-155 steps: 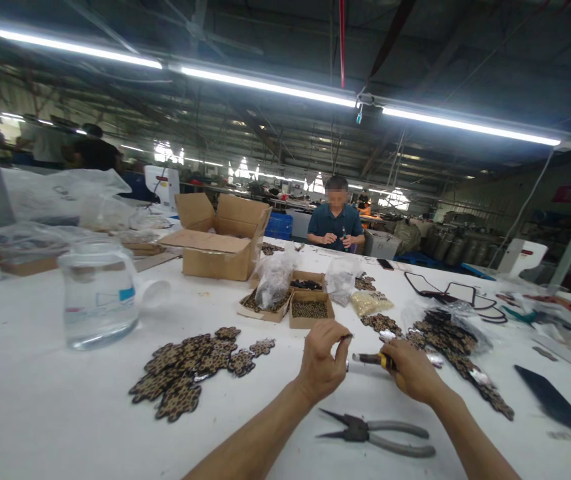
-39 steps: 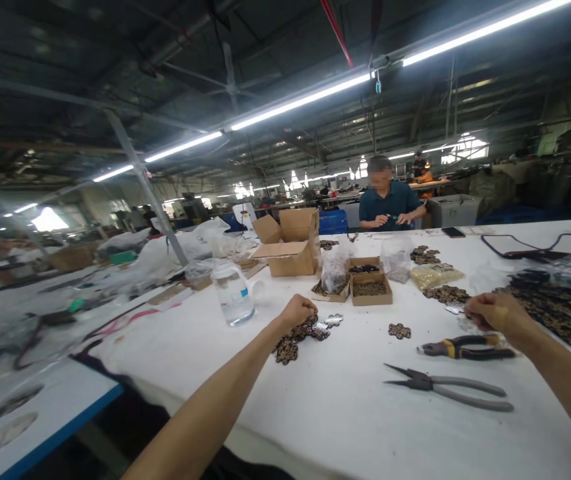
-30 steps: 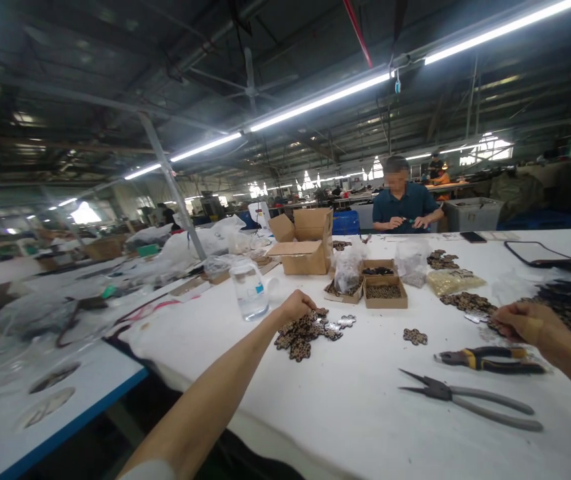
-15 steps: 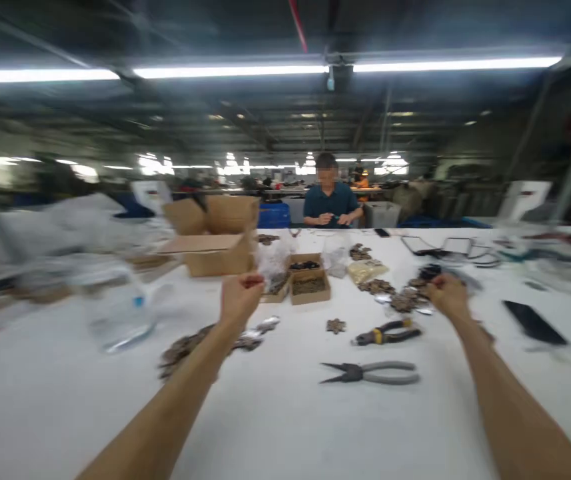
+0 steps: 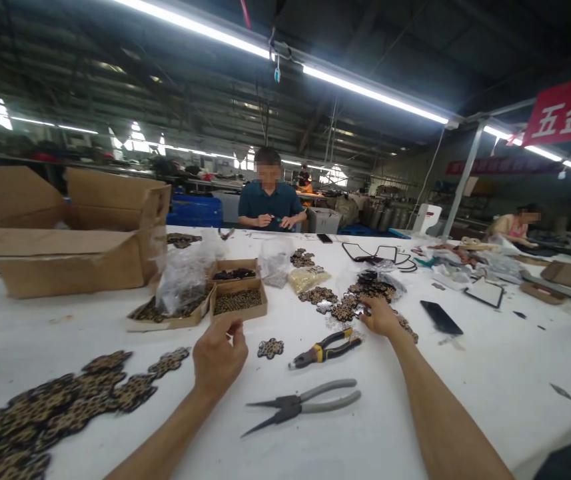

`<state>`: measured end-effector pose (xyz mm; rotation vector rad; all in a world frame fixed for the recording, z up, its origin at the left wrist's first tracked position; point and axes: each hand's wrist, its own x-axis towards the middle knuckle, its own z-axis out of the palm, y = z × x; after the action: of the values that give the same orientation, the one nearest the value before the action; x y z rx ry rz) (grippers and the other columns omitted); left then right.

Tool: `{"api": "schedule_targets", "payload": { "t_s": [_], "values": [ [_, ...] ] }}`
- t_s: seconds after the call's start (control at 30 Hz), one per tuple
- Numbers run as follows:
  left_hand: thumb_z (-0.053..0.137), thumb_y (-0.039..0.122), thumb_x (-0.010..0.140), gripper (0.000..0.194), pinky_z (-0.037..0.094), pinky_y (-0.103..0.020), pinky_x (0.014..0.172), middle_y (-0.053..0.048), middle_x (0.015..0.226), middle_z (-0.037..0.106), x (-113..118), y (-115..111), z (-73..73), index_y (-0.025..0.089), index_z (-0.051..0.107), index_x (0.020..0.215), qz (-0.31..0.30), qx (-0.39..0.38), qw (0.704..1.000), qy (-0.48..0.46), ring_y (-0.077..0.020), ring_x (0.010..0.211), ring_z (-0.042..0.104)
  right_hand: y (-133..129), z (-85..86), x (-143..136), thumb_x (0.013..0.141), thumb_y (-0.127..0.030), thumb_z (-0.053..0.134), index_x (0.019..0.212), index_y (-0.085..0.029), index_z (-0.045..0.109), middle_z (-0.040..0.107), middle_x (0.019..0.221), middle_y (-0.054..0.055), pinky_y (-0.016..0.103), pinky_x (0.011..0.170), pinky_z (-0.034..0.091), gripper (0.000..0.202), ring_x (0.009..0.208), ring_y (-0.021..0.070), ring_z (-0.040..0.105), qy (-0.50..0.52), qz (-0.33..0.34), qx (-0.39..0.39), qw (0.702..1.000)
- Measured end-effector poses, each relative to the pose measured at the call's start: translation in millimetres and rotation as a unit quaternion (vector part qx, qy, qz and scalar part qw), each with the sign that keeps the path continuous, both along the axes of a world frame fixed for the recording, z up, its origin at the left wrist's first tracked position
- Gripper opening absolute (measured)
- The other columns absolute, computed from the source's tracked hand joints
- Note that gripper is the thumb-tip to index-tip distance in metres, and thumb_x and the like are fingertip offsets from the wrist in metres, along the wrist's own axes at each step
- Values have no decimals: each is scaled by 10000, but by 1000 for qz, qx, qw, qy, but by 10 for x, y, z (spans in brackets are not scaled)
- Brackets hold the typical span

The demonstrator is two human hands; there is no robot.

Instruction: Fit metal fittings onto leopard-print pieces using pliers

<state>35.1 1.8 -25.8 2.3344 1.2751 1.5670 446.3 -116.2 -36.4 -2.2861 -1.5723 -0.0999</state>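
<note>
My left hand (image 5: 219, 355) is closed, thumb against curled fingers, just in front of a small cardboard box of brass-coloured studs (image 5: 238, 301). Whatever it may hold is hidden. My right hand (image 5: 381, 317) reaches to the edge of a pile of flower-shaped patches (image 5: 345, 308), fingertips bent together on it; I cannot make out what is between them. One single flower-shaped patch (image 5: 270, 347) lies between my hands. Nearer me are yellow-and-black pliers (image 5: 326, 349) and grey-handled long-nose pliers (image 5: 301, 405), jaws apart. More patches (image 5: 72, 407) are heaped at the left.
A large open carton (image 5: 75, 267) stands at the back left, with a plastic bag (image 5: 185, 270) on a tray of studs beside it. A dark phone (image 5: 441, 317) lies to the right. Across the white table sits a person (image 5: 270, 200) in a dark teal shirt.
My view has turned right and tilted, and is sharper. My left hand is now lower, nearer the stud box; my right hand stays at the patch pile, its fingers lower against it.
</note>
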Motion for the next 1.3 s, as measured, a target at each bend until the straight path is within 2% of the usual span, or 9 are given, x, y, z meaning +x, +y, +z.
{"api": "schedule_targets", "payload": {
  "t_s": [0.33, 0.6, 0.73, 0.83, 0.97, 1.03, 1.1, 1.2, 1.3],
  "values": [
    [533, 247, 804, 197, 502, -299, 745, -41, 848, 720, 21, -180, -15, 193, 681, 922, -21, -86, 996, 0, -204, 744, 647, -4, -12, -229, 929, -342, 519, 1002, -143, 673, 682, 1051, 193, 424, 913, 403, 262, 1088, 334, 565, -44, -49, -15, 998],
    [541, 252, 785, 194, 502, -290, 756, -31, 834, 731, 25, -192, -50, 211, 691, 902, -50, -133, 990, -6, -204, 766, 668, -132, 137, -362, 896, -281, 524, 1084, -135, 659, 695, 1031, 189, 401, 890, 449, 273, 1055, 312, 618, 68, -83, 113, 988],
    [554, 248, 773, 186, 505, -287, 731, -37, 819, 731, 18, -225, -58, 204, 702, 877, -79, -154, 984, -31, -199, 748, 668, -45, 292, -571, 904, -470, 500, 1112, -108, 655, 710, 910, 150, 388, 758, 536, 446, 844, 275, 681, 202, 2, 175, 964],
    [600, 282, 772, 166, 504, -279, 681, -43, 769, 719, 18, -344, -1, 184, 707, 853, -156, -190, 967, -67, -187, 709, 660, 86, 283, -1004, 837, -591, 571, 1088, -98, 660, 703, 787, 96, 366, 632, 574, 560, 654, 229, 681, 313, 105, 171, 928],
    [692, 353, 746, 276, 485, -257, 568, -61, 742, 714, 91, -543, 75, 140, 703, 922, -299, -308, 893, -137, -167, 622, 648, 111, 177, -1749, 782, -632, 643, 1030, -107, 683, 689, 724, 62, 346, 575, 580, 581, 560, 192, 663, 424, 210, 141, 870],
    [716, 364, 734, 312, 462, -250, 528, -53, 684, 695, 144, -604, 79, 125, 699, 934, -340, -359, 855, -160, -157, 571, 626, 61, 175, -2023, 768, -610, 681, 1025, -120, 687, 691, 736, 56, 333, 574, 570, 554, 563, 179, 653, 482, 268, 120, 825],
    [733, 362, 716, 321, 442, -248, 512, -46, 645, 677, 176, -618, 73, 114, 698, 916, -352, -386, 831, -190, -141, 529, 593, -5, 246, -2136, 778, -601, 678, 1016, -139, 692, 689, 747, 47, 311, 581, 553, 520, 602, 175, 650, 494, 307, 99, 807],
    [734, 338, 687, 305, 383, -239, 483, -49, 644, 675, 142, -546, 100, 106, 709, 883, -311, -407, 833, -210, -111, 484, 525, -139, 477, -1967, 811, -589, 642, 965, -161, 700, 686, 778, 42, 285, 621, 522, 457, 725, 192, 655, 413, 289, 60, 861],
    [708, 298, 671, 264, 372, -245, 507, -60, 699, 701, 15, -413, 175, 125, 744, 866, -280, -422, 857, -95, -132, 553, 550, -327, 729, -1604, 764, -594, 678, 893, -169, 702, 684, 749, 37, 277, 615, 492, 444, 750, 210, 639, 344, 247, -43, 905]
  ]
}}
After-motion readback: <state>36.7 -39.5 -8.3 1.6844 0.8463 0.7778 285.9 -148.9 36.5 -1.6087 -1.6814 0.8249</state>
